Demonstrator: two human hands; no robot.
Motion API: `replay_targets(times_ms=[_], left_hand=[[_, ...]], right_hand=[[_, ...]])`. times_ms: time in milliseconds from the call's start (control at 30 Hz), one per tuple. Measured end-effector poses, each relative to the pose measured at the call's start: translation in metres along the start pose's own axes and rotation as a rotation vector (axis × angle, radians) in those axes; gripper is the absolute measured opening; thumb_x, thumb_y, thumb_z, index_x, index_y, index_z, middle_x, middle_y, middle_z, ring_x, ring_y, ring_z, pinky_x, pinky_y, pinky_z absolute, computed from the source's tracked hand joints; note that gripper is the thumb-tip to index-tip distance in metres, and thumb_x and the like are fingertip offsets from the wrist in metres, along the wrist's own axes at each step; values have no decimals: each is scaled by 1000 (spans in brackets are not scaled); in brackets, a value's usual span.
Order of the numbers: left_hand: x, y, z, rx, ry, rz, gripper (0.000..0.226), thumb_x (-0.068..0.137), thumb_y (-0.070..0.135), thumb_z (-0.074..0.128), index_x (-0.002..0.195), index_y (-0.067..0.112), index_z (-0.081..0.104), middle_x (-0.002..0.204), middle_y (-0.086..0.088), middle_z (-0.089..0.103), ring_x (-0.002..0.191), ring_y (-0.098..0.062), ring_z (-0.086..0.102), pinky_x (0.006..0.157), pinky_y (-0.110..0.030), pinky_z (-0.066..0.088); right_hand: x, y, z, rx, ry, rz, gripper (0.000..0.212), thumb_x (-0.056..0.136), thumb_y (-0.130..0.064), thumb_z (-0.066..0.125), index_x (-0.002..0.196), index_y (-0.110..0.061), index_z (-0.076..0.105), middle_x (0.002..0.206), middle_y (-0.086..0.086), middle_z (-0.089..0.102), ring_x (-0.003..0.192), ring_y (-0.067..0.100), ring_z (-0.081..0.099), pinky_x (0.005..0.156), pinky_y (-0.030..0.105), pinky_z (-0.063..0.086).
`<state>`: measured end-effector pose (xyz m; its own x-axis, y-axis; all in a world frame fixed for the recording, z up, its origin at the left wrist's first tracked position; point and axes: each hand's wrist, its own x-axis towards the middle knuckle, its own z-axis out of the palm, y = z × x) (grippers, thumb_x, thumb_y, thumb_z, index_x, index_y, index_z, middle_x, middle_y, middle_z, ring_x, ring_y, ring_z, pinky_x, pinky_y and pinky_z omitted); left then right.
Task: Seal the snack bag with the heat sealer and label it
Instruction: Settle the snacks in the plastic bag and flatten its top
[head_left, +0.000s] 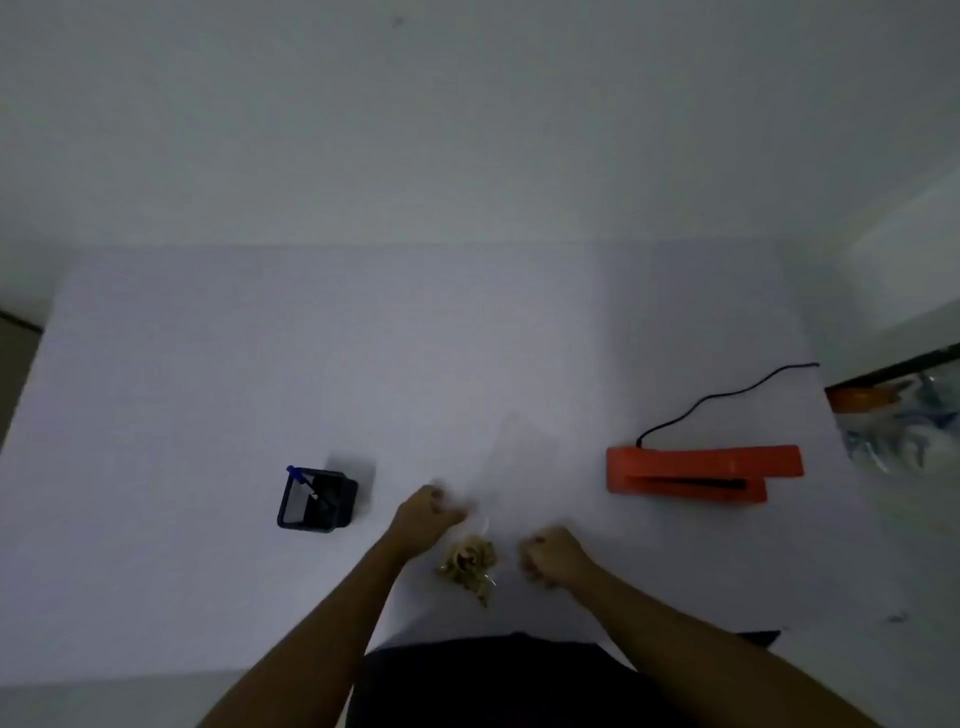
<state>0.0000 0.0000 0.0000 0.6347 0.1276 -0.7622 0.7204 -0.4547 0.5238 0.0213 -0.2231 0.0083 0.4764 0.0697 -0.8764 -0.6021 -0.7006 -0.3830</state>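
- The left hand (428, 514) and right hand (550, 558) are sitting low in the middle of the frame, both curled with fingers drawn together; they seem to be pinching the edges of a clear bag (506, 467), though the film is too faint to be sure
- The bag is lying on the white table (208, 364) between the hands, its snacks (470, 566) bunched at the near end and its open mouth seemingly reaching up-frame
- Judged step: readying the mouth for sealing; the snacks are best kept well back from the mouth, which should be pulled flat and free of creases before it goes into the sealer (696, 470) at right of centre
- The sealer's cord (727, 395) is trailing toward the upper right, so it is wise to keep the bag off it
- Count: one bag, one orange sealer, one dark holder (317, 501) at lower left, one blue pen (301, 478) in it, two hands
- No label is showing anywhere
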Motion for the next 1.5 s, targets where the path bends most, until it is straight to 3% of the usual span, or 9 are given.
replay_targets(times_ms=[167, 233, 333, 500, 667, 833, 1067, 1300, 1500], left_hand=[[-5, -9, 21, 52, -60, 23, 19, 81, 23, 75, 99, 16, 72, 102, -6, 71, 96, -23, 65, 88, -34, 53], [-8, -11, 24, -17, -47, 41, 4, 82, 18, 73, 86, 18, 75, 90, -3, 72, 87, -21, 66, 84, -37, 54], [-20, -10, 25, -195, -42, 108, 26, 87, 10, 68, 68, 27, 72, 76, 3, 69, 74, -15, 62, 76, -40, 53], [-45, 0, 21, -443, -20, 214, 9, 91, 11, 65, 85, 12, 72, 88, -9, 72, 83, -20, 67, 78, -34, 56], [-60, 14, 16, -436, 41, 355, 11, 88, 16, 71, 97, 10, 75, 93, -8, 75, 88, -18, 71, 80, -26, 57], [-65, 23, 15, -339, 130, 429, 11, 88, 14, 71, 95, 19, 78, 89, 2, 78, 84, -12, 73, 78, -22, 56], [-75, 17, 5, -430, 21, 461, 15, 90, 11, 67, 99, 7, 78, 96, -4, 78, 94, -19, 73, 85, -24, 57], [-80, 17, 13, -529, 40, 416, 15, 89, 10, 67, 97, 3, 77, 89, -9, 78, 80, -13, 72, 71, -19, 55], [-78, 11, 10, -532, 50, 393, 9, 83, 8, 74, 89, 4, 79, 82, -15, 77, 79, -33, 73, 71, -39, 59]], right_hand=[[-4, -8, 4, 211, -68, -30, 3, 88, -9, 65, 85, -10, 66, 80, 12, 65, 67, 19, 62, 51, 25, 44], [-4, -12, 4, 249, -76, -53, 12, 87, -11, 67, 99, -11, 65, 90, 10, 66, 75, 18, 64, 53, 25, 47], [-2, -5, 0, 275, -4, -82, 19, 83, -10, 70, 100, -10, 61, 93, 9, 63, 75, 19, 60, 56, 28, 47], [-6, 3, -13, 429, -111, -220, 24, 89, -20, 72, 113, -17, 68, 113, 6, 69, 98, 20, 66, 73, 33, 57], [-20, -11, -25, 333, -49, -474, 6, 87, -15, 74, 90, -14, 79, 86, 0, 78, 79, 7, 70, 72, 22, 54], [-27, -15, -26, 293, -22, -593, 15, 82, -7, 78, 97, -6, 78, 91, 2, 78, 81, 6, 72, 74, 19, 54], [-36, -6, -30, 290, -29, -628, 13, 84, -7, 76, 95, -1, 79, 79, -11, 77, 75, 0, 71, 69, 14, 51], [-48, -7, -24, 369, -58, -591, 19, 84, -13, 77, 103, -15, 78, 97, 2, 78, 86, 11, 72, 68, 19, 52], [-53, -2, -30, 298, -86, -576, 13, 85, -22, 76, 96, -16, 81, 89, 2, 79, 79, 9, 71, 64, 22, 52]])
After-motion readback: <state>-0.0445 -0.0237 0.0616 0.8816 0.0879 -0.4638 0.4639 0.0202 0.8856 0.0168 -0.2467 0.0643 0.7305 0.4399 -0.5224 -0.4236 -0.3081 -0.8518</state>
